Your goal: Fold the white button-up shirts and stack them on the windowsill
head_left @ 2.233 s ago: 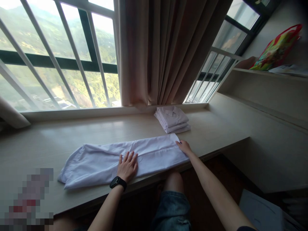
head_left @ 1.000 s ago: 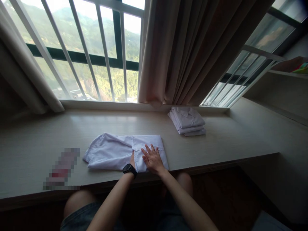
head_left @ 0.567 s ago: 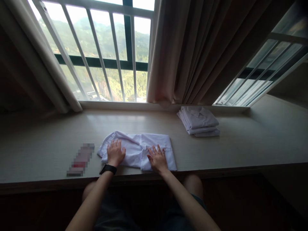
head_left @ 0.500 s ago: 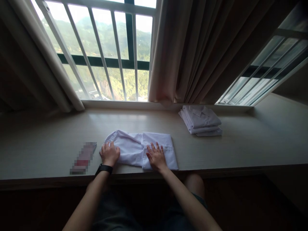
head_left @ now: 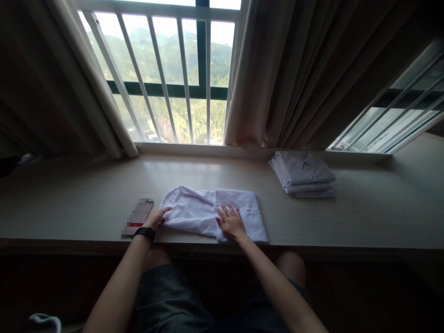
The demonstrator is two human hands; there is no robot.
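A white shirt (head_left: 194, 208), partly folded into a long flat shape, lies near the front edge of the pale ledge. Flat on its right part rests my right hand (head_left: 231, 224), fingers spread. My left hand (head_left: 156, 218), with a black watch on the wrist, is at the shirt's left end. Its thumb points right over the fabric, while the other fingers are mostly hidden, so I cannot tell whether they grip it. Just left of that hand lies a phone (head_left: 140, 213) with a lit screen, partly pixelated.
Folded white shirts (head_left: 305, 173) are stacked at the back right of the ledge (head_left: 374, 208). Behind stand a barred window (head_left: 173, 88) and heavy curtains (head_left: 277, 74). My knees are below the ledge's front edge. A white curved object (head_left: 46, 319) shows at bottom left.
My left hand has shifted from lying over the shirt's left end to its lower left edge, thumb now sticking out. My right hand stays on the shirt. The view has turned slightly left.
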